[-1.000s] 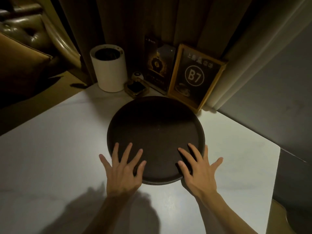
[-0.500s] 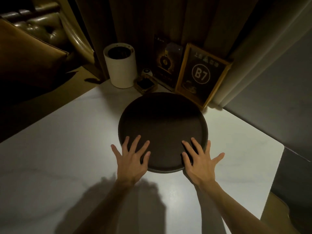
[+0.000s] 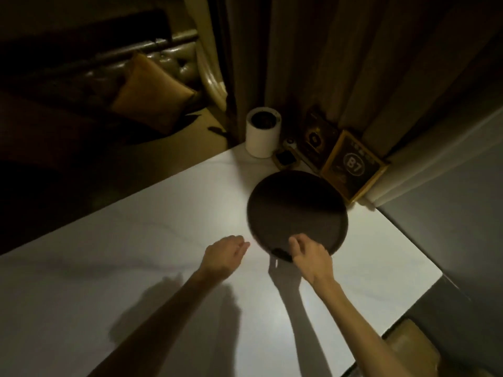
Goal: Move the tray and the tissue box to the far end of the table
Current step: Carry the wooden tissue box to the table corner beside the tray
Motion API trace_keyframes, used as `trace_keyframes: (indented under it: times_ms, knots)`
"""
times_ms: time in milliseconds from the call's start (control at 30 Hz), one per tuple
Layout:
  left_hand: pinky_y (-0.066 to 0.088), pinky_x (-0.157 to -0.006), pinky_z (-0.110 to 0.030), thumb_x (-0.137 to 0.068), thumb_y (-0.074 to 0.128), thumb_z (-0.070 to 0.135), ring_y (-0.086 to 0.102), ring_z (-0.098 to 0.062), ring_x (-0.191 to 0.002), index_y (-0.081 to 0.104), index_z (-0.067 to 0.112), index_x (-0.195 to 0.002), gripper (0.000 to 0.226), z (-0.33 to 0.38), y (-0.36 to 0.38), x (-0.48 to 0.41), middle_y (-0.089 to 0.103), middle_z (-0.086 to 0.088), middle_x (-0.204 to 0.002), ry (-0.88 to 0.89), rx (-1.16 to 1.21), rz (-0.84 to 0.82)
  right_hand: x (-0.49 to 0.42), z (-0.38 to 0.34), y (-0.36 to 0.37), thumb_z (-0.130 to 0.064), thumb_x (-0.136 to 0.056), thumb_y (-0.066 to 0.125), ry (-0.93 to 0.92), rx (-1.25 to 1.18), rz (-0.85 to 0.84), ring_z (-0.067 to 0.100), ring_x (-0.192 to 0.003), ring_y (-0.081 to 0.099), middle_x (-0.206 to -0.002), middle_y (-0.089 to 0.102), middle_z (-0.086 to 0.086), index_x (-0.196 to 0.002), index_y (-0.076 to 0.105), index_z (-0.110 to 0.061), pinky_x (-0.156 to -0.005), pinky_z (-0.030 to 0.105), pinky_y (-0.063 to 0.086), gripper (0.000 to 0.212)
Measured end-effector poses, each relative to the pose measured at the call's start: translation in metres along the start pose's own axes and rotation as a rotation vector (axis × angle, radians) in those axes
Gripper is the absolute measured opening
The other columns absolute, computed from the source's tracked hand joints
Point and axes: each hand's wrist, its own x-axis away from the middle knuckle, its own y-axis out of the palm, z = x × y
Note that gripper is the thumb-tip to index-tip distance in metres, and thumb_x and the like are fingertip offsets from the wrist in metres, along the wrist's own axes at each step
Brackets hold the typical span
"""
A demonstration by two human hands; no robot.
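Note:
The round dark tray lies flat on the white table, near its far corner. My right hand is over the tray's near rim, thumb on the tray and fingers curled; a grip on the rim cannot be made out. My left hand is off the tray to its left, above the bare tabletop, fingers loosely bent and holding nothing. A white cylindrical container with a dark top opening, which may be the tissue box, stands upright at the far edge, beyond the tray.
A framed "B7" sign and a dark card lean on the curtain behind the tray. A small dark dish sits between the container and the tray. The table's right edge drops away. A leather sofa with a cushion stands at left.
Both hands have come off the tray's surface. The left hand moved left onto the table side; the right hand curled at the near rim. The view has pulled back and turned.

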Motion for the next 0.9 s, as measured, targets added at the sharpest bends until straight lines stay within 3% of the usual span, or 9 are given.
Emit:
trace_keyframes:
  times_ms: [133,200,267,367,533,600,733,900]
  knots:
    - [0.056,-0.068,-0.038,-0.102,0.029,0.046,0.061,-0.025,-0.068,0.063,0.013,-0.083,0.051,-0.088,-0.068,0.085,0.06,0.0,-0.07,-0.094,-0.052,0.244,0.054,-0.094,0.029,-0.039,-0.098,0.043,-0.191,-0.188,-0.097,0.015,-0.077,0.069,-0.082,0.075,-0.007,-0.084,0.067,-0.026,-0.068,0.031,0.05,0.031]
    - [0.055,-0.054,-0.035,-0.099,0.04,0.02,0.062,-0.029,-0.054,0.068,0.003,-0.077,0.04,-0.127,-0.101,0.143,0.064,-0.012,-0.063,-0.132,0.074,0.273,0.082,-0.15,0.047,-0.04,-0.097,0.042,-0.303,-0.214,-0.184,0.011,-0.074,0.068,-0.077,0.073,-0.01,-0.082,0.066,-0.028,-0.07,0.033,0.053,0.031]
    - [0.053,-0.052,-0.032,-0.092,0.045,0.012,0.062,-0.027,-0.05,0.066,0.001,-0.068,0.034,-0.154,-0.132,0.206,0.063,-0.015,-0.059,-0.219,0.197,0.338,0.115,-0.208,0.065,-0.04,-0.098,0.043,-0.422,-0.226,-0.268,0.008,-0.071,0.067,-0.073,0.071,-0.009,-0.081,0.066,-0.028,-0.07,0.033,0.054,0.031]
    - [0.047,-0.061,-0.03,-0.099,0.051,0.017,0.06,-0.024,-0.06,0.063,0.004,-0.072,0.032,-0.196,-0.16,0.302,0.063,-0.011,-0.066,-0.48,0.27,0.649,0.17,-0.284,0.094,-0.038,-0.1,0.043,-0.606,-0.24,-0.377,0.006,-0.07,0.067,-0.073,0.07,-0.01,-0.081,0.066,-0.027,-0.068,0.03,0.053,0.031]
    - [0.052,-0.067,-0.037,-0.097,0.055,0.023,0.066,-0.023,-0.072,0.067,0.011,-0.085,0.021,-0.26,-0.169,0.471,0.068,-0.003,-0.077,-0.83,0.403,0.829,0.262,-0.37,0.148,-0.036,-0.099,0.047,-0.767,-0.277,-0.565,0.005,-0.074,0.067,-0.078,0.07,-0.01,-0.086,0.067,-0.024,-0.072,0.027,0.054,0.026]
    - [0.055,-0.067,-0.041,-0.097,0.055,0.02,0.067,-0.023,-0.077,0.069,0.015,-0.093,0.015,-0.28,-0.164,0.531,0.068,-0.002,-0.083,-0.917,0.421,0.856,0.297,-0.393,0.173,-0.032,-0.1,0.048,-0.808,-0.31,-0.65,0.003,-0.081,0.068,-0.086,0.072,-0.012,-0.093,0.068,-0.025,-0.074,0.02,0.053,0.022]
    - [0.048,-0.064,-0.028,-0.092,0.053,0.025,0.063,-0.02,-0.076,0.071,0.011,-0.097,0.023,-0.318,-0.135,0.628,0.069,-0.006,-0.093,-0.953,0.298,0.906,0.365,-0.424,0.236,-0.033,-0.098,0.053,-0.841,-0.284,-0.792,0.001,-0.096,0.065,-0.105,0.07,-0.016,-0.108,0.067,-0.029,-0.08,0.019,0.052,0.018]
    - [0.045,-0.09,-0.041,-0.094,0.047,0.033,0.065,-0.026,-0.1,0.069,0.021,-0.108,0.029,-0.382,-0.055,0.709,0.069,-0.003,-0.11,-1.005,0.065,0.719,0.438,-0.42,0.335,-0.035,-0.093,0.06,-1.011,-0.017,-0.793,0.008,-0.12,0.049,-0.127,0.06,-0.01,-0.126,0.059,-0.029,-0.1,0.023,0.036,0.034]
